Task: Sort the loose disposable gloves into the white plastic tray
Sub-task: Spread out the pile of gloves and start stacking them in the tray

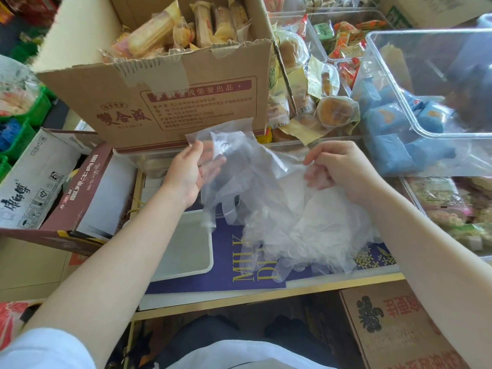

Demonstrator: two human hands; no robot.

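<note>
A heap of clear disposable gloves [300, 225] lies on a purple box lid at the centre. My left hand [190, 173] holds one clear glove [234, 153] up by its cuff, thumb on top and fingers behind the film. My right hand [335, 166] pinches the upper edge of the heap with curled fingers. The white plastic tray [205, 266] sits low left of the heap, partly hidden by my left forearm; nothing shows inside its visible part.
A cardboard box of wrapped pastries [170, 83] stands right behind my hands. Clear bins [426, 83] with blue packets and snacks fill the right. Cartons [40, 179] lie at the left, another carton [399, 326] at the lower right. The purple lid [234, 265] rests on a shelf edge.
</note>
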